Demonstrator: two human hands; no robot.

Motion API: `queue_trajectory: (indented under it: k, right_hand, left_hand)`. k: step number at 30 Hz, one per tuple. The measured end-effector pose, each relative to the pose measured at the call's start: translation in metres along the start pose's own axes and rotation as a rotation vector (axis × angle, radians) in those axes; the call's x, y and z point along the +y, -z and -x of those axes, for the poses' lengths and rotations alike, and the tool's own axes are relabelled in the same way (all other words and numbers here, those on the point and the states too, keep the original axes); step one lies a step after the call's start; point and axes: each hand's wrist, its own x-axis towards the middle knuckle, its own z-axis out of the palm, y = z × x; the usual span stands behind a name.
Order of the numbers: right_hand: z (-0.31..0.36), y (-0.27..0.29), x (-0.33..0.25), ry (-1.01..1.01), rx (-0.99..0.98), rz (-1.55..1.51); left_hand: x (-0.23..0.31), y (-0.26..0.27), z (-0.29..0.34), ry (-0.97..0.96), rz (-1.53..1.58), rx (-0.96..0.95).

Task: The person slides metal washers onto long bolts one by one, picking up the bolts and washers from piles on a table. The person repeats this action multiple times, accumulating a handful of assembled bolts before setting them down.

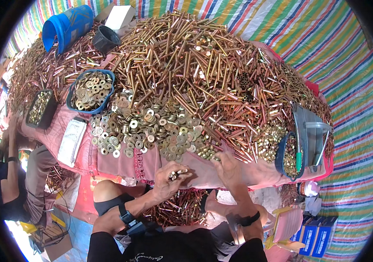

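My left hand [167,182] is closed around a small bundle of metal bolts [178,175], their ends pointing up and to the right. To its right, my right hand [229,171] has its fingers bent together at the edge of a small pile of brass-coloured nuts [205,152]. What its fingertips pinch, if anything, is too small to make out. Just beyond both hands spreads a pile of flat round washers [143,126]. A large heap of long brass-coloured bolts or rods [182,56] rises behind the washers.
A blue basin [113,94] holds washers; a dark tray [52,114] holds small parts. At right are more nuts [270,142], a blue basket [281,159] and a grey bin [311,144]. Blue buckets [75,24] lie far left. Another person's arm [11,170] is at left.
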Motion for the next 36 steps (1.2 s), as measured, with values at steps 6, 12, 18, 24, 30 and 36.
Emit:
queue_trajectory:
  k: [6, 12, 18, 24, 30, 36]
  right_hand:
    - [-0.01, 0.013, -0.011, -0.198, 0.09, 0.131]
    - [-0.017, -0.014, -0.024, 0.21, 0.204, 0.193]
    - [-0.034, -0.045, -0.015, 0.347, 0.306, 0.183]
    - [-0.031, -0.038, 0.0, 0.275, 0.33, 0.205]
    - [-0.031, -0.027, 0.02, 0.226, 0.423, 0.233]
    - [-0.03, -0.021, 0.007, 0.226, 0.402, 0.162]
  left_hand:
    - [-0.001, -0.002, 0.001, -0.013, 0.056, 0.031]
    - [-0.005, -0.003, 0.006, -0.057, -0.007, 0.028]
    - [-0.009, -0.007, 0.01, -0.061, 0.013, 0.05]
    - [-0.01, -0.005, 0.01, -0.055, 0.034, 0.038]
    - [-0.012, -0.005, 0.012, -0.025, 0.07, 0.023]
    - [-0.014, -0.004, 0.009, -0.085, 0.022, 0.003]
